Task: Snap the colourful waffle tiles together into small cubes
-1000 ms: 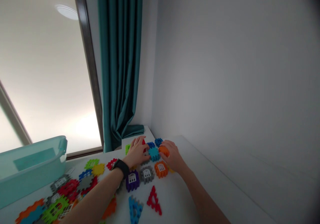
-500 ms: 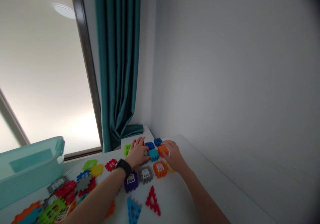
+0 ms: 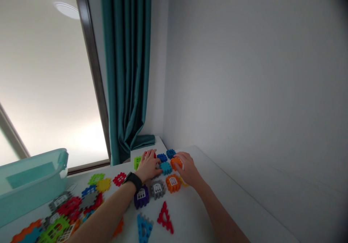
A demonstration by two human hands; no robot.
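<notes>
My left hand, with a black watch on its wrist, lies over the back rows of toothed building blocks. Its fingers stretch across a red block, and its thumb reaches the light blue block. Thumb and fingers of my right hand close around the sides of an orange block at the right end of that row. In front sit a purple block, a grey block and another orange block with white windows. A yellow piece is partly hidden by my right hand.
A red triangle and a blue triangle lie nearer me. Left of my arm are several loose pieces, among them a yellow one, before a teal bin. A wall borders the table's right; a green curtain hangs behind.
The view has shifted very slightly. Both hands keep their places on the blocks, and no block has visibly moved.
</notes>
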